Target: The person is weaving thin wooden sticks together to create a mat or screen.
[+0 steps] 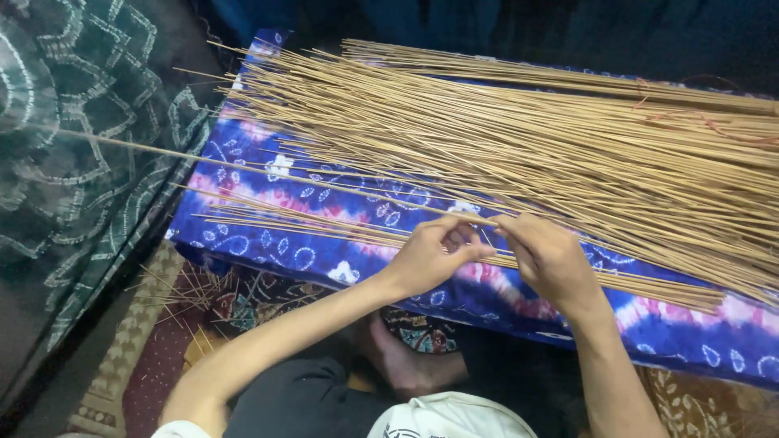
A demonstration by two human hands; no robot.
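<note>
Stick pile [568,138] behind hands (on tie-dye cloth [268,243]); scraps [182,292] on rug.

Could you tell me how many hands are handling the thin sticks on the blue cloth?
2. The left hand and the right hand meet at the cloth's near edge, pinching one long thin stick beside the big stick pile. No other hands show.

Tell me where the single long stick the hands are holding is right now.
In the head view, the long stick runs from both hands, left hand and right hand, leftward across the blue patterned cloth, just below the big stick pile.
</note>
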